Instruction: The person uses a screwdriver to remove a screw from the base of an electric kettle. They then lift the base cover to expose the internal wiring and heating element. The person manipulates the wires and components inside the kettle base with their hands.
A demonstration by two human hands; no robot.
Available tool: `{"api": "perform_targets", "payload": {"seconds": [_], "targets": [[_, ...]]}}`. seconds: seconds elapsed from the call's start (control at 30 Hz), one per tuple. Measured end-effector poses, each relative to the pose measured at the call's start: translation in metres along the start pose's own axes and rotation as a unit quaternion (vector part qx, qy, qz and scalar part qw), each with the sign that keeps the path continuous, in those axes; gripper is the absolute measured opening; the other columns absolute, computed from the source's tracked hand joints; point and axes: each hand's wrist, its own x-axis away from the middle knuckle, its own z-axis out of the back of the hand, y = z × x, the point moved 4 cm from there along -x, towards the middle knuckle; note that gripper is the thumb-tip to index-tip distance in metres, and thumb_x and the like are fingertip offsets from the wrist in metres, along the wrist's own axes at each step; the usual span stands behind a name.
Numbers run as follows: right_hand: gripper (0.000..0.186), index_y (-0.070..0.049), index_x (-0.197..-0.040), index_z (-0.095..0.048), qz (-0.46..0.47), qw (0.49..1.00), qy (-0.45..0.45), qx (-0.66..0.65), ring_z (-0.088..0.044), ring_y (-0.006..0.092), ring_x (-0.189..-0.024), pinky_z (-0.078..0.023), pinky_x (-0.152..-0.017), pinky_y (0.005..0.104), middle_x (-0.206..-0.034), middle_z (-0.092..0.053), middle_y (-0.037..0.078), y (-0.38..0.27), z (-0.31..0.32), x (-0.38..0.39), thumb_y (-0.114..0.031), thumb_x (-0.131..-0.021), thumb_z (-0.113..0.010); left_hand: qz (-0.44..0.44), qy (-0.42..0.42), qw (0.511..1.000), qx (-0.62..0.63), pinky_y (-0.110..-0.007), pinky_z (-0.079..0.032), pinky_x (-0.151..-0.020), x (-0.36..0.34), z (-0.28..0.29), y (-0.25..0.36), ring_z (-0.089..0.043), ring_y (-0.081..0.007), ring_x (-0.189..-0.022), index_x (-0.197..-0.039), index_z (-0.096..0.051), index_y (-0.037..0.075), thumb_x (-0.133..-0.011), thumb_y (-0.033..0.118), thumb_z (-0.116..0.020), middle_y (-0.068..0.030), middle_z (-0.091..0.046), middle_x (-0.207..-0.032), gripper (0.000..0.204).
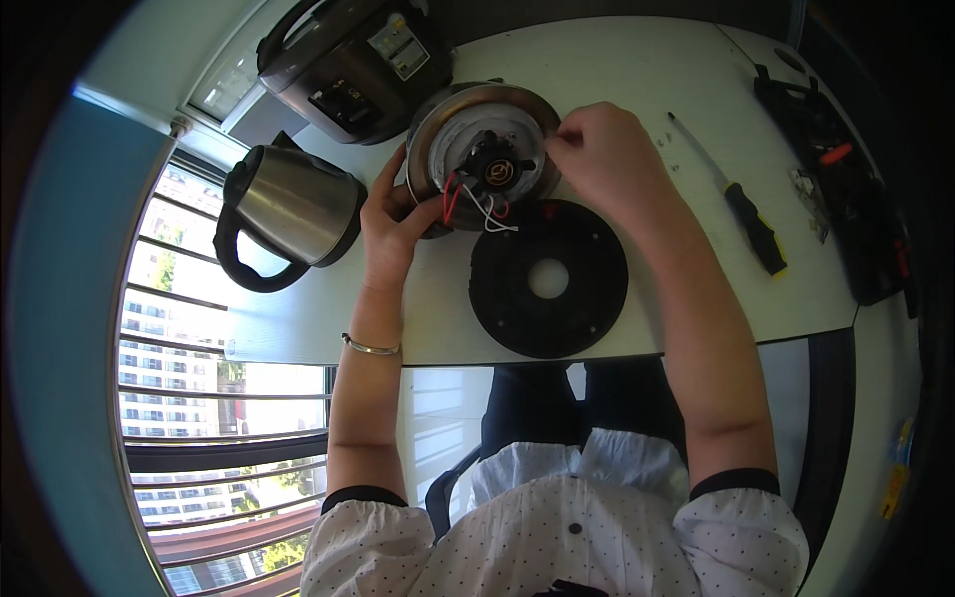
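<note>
An upturned round metal appliance body (426, 157), looking like a kettle's, stands on the table with its underside uncovered. A black round connector (495, 171) sits in its middle, with red and white wires (486, 207) hanging loose at the near side. Around the body's left side wrap the thumb and fingers of my left hand (391, 214). My right hand (602, 149) is closed in a pinch at the right rim; whatever lies between its fingertips is hidden. Just nearer to me a black disc (500, 298) with a central hole lies flat.
A steel kettle (298, 204) stands at the left, with a dark cooker (363, 75) behind it. To the right lie a black and yellow screwdriver (748, 214), small loose bits (669, 154) and an open black tool case (831, 199). The table's front edge runs below the disc.
</note>
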Motion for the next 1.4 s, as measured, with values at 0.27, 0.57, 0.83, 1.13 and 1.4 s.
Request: {"api": "perform_targets", "payload": {"seconds": [0.27,0.57,0.83,1.13,1.4], "targets": [[0.015,0.000,-0.082,-0.066,-0.023,0.979,-0.144,0.146,-0.064,0.0309,-0.078,-0.051,-0.070,0.0384,-0.082,-0.065,0.016,0.000,-0.006,0.006,-0.008,-0.075,-0.056,0.009,0.014,1.000,-0.025,-0.024,-0.047,-0.074,0.001,-0.001,-0.005,-0.061,-0.0138,-0.079,-0.123,-0.043,-0.008,-0.076,0.000,-0.059,-0.0102,-0.064,-0.092,0.050],[0.016,-0.001,-0.081,-0.066,-0.048,0.964,-0.221,0.137,-0.065,0.0253,-0.067,-0.052,-0.065,0.0361,-0.078,-0.066,0.013,0.004,-0.015,0.006,-0.002,-0.075,-0.051,0.006,0.038,0.999,-0.003,-0.028,-0.048,-0.077,-0.002,-0.001,-0.008,-0.064,-0.0175,-0.078,-0.133,-0.029,-0.010,-0.076,-0.003,-0.061,-0.0130,-0.065,-0.084,0.066],[0.014,0.001,-0.075,-0.066,-0.026,0.954,-0.289,0.069,-0.062,0.0187,-0.051,-0.049,-0.053,0.0311,-0.059,-0.062,0.012,0.008,-0.030,0.006,-0.003,-0.076,-0.053,0.006,0.024,1.000,0.000,-0.029,-0.048,-0.080,-0.006,0.008,-0.019,-0.063,-0.0180,-0.082,-0.132,-0.032,-0.010,-0.075,-0.001,-0.062,-0.0133,-0.065,-0.088,0.065],[0.016,0.003,-0.082,-0.065,0.009,0.980,-0.196,0.028,-0.061,0.0163,-0.053,-0.048,-0.051,0.0288,-0.065,-0.063,0.012,0.013,-0.034,-0.004,-0.005,-0.078,-0.053,0.004,0.006,1.000,0.014,-0.030,-0.049,-0.078,-0.006,0.008,-0.016,-0.064,-0.0201,-0.082,-0.132,-0.032,-0.009,-0.073,-0.003,-0.061,-0.0148,-0.065,-0.091,0.066],[0.022,0.005,-0.097,-0.060,-0.080,0.951,-0.238,-0.179,-0.062,0.0147,-0.058,-0.045,-0.048,0.0252,-0.077,-0.065,0.011,0.011,-0.037,-0.006,-0.006,-0.081,-0.050,0.013,0.000,1.000,0.025,-0.027,-0.048,-0.075,-0.009,0.014,-0.020,-0.064,-0.0190,-0.079,-0.131,-0.033,-0.010,-0.072,-0.002,-0.062,-0.0144,-0.066,-0.087,0.066]]}}
